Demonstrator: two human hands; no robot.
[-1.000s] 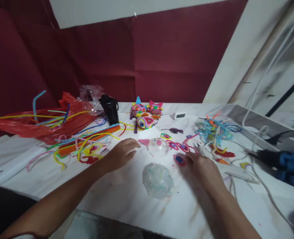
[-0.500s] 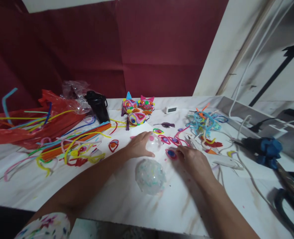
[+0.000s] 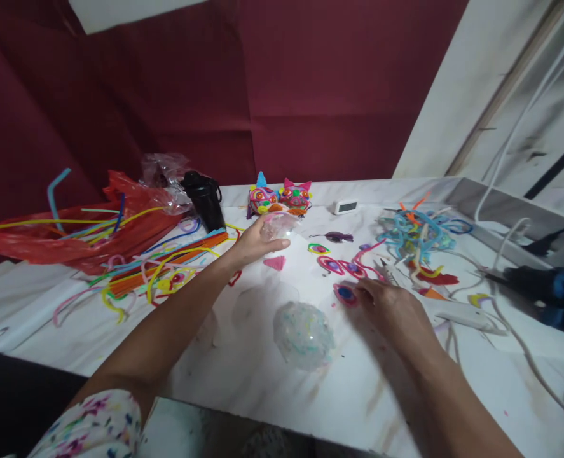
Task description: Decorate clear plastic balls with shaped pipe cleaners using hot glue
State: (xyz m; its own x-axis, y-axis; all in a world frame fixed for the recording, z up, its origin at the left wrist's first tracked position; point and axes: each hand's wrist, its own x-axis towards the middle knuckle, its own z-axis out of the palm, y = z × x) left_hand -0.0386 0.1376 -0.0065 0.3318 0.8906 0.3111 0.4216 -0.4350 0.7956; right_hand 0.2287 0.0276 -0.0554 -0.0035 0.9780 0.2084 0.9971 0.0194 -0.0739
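My left hand (image 3: 257,242) is wrapped round a clear plastic ball (image 3: 280,225), in front of the decorated cat-like heads (image 3: 295,194). Close to me on the white table lies a clear dome (image 3: 303,335) with coloured specks. The fingers of my right hand (image 3: 381,302) are pinched together at the edge of a pink and blue eye-shaped piece (image 3: 345,294), which lies on the paper. Beyond it are more eye shapes (image 3: 330,264) in pink and a green-rimmed one (image 3: 318,249). A pink triangle (image 3: 275,262) lies just below my left hand.
At the left, pipe cleaners (image 3: 167,264) spread beside a red plastic bag (image 3: 86,222). A black bottle (image 3: 205,202) stands behind them. Further right are a small white display (image 3: 345,207), a purple tassel (image 3: 339,236), tangled blue pipe cleaners (image 3: 418,232), a white glue gun (image 3: 458,313) and cables.
My left hand has lifted the clear ball and moved it away towards the decorated heads, uncovering the pink triangle. The view has shifted left. My right hand stays by the blue-centred eye piece.
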